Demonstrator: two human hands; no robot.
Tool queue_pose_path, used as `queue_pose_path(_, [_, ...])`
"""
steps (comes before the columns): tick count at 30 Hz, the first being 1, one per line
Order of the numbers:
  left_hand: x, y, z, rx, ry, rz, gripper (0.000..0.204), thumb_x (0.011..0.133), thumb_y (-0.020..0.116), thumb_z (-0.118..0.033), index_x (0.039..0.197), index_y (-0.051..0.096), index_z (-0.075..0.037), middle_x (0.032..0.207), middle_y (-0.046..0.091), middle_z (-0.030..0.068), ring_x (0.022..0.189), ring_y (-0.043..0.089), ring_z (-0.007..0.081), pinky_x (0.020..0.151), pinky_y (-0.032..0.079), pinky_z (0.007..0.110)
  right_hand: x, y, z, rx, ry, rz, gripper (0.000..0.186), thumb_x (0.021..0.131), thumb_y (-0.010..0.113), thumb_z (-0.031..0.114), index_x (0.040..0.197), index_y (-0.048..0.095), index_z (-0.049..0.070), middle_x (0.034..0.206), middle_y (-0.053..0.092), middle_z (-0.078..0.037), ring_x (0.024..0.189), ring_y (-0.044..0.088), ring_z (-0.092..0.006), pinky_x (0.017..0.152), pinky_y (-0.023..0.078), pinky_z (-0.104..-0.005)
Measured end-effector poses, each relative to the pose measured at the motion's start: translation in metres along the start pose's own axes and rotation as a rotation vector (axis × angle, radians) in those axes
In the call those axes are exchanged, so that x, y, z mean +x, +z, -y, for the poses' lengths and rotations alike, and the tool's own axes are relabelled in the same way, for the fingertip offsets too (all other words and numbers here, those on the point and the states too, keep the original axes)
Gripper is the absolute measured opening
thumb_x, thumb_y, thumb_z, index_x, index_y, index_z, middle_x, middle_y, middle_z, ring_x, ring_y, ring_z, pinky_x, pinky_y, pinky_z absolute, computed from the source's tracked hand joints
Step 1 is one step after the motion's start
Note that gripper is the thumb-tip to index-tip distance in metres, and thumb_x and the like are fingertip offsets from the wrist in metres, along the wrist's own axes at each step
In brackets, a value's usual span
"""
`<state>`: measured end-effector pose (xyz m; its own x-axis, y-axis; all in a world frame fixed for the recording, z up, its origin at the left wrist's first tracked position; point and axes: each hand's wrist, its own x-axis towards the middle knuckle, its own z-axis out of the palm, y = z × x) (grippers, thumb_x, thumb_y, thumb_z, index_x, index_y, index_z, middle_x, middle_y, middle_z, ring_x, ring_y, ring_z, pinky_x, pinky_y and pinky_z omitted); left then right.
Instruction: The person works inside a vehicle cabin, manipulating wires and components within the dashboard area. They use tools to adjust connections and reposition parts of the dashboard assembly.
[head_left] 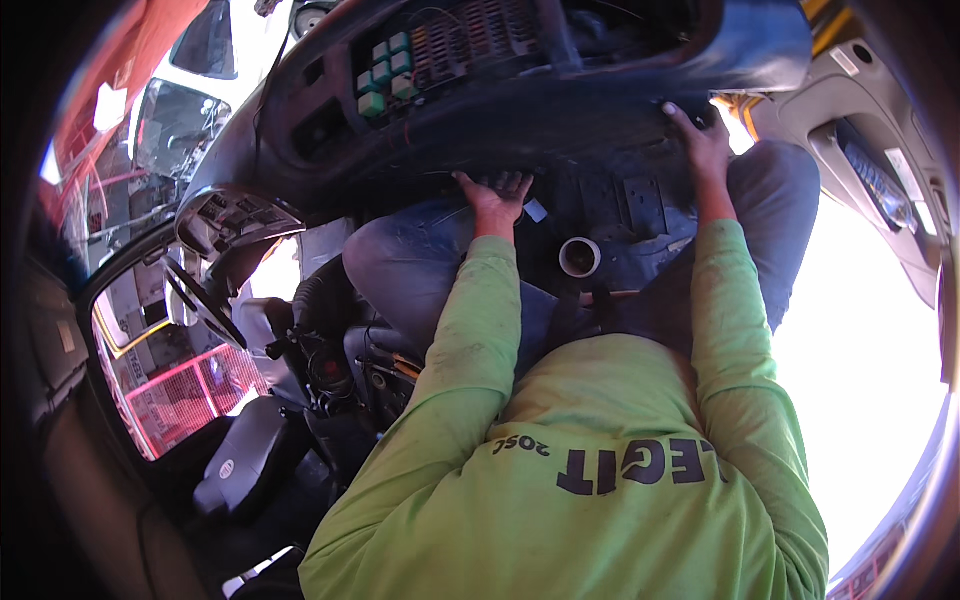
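A large dark dashboard (460,130) spans the top of the view in a vehicle cab. My left hand (495,197) is at its lower edge, palm turned up and thumb spread out, the fingertips partly in shadow against the underside. Farther right, my right hand (703,143) grips the dashboard's lower edge near its right end, with the thumb stretched up along it and the other fingers partly hidden. Between my legs stands a white-rimmed cup (580,258), dark inside. A small pale tag (536,210) shows just right of my left hand.
Pale green switches or relays (385,75) sit in the dashboard beside a slotted grille (475,45). To the left are a steering wheel (200,300), an instrument cluster (240,215) and a dark seat (245,455). An open door (880,170) stands at the right, with bright daylight beside it.
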<state>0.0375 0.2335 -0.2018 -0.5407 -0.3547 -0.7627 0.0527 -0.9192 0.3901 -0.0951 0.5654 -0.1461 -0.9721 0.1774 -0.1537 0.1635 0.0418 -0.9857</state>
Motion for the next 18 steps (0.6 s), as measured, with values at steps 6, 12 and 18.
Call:
queue_pose_path(6, [0.029,-0.001,-0.003,-0.114,0.05,0.114,0.124,0.081,0.053,-0.092,0.168,0.003,-0.021,0.174,0.006,0.0154,0.16,0.011,0.0406,0.124,0.019,0.067,-0.004,0.0,-0.003,0.117,0.064,0.058,0.054,0.09,0.081,0.015,0.135,0.055,-0.002,0.111,0.068,-0.012,0.095,0.07,-0.0224,0.078,0.061,-0.0356])
queue_pose_path(12, [0.076,-0.018,-0.01,-0.244,0.062,0.053,0.116,0.079,0.044,-0.098,0.166,0.024,-0.023,0.17,0.024,0.0123,0.155,0.025,0.0383,0.12,0.023,0.068,0.007,-0.01,-0.018,0.106,0.046,0.047,0.063,0.095,0.076,0.019,0.145,0.047,-0.004,0.129,0.059,-0.017,0.104,0.067,-0.0276,0.079,0.063,-0.0396])
queue_pose_path(18, [0.12,-0.036,0.012,-0.498,-0.056,-0.061,0.119,0.077,0.038,-0.102,0.164,0.034,-0.021,0.165,0.038,0.0128,0.148,0.038,0.0397,0.12,0.021,0.071,0.002,-0.022,-0.001,-0.134,-0.019,0.2,0.073,0.101,0.069,0.045,0.146,0.045,-0.007,0.125,0.063,-0.023,0.105,0.068,-0.031,0.091,0.059,-0.0396])
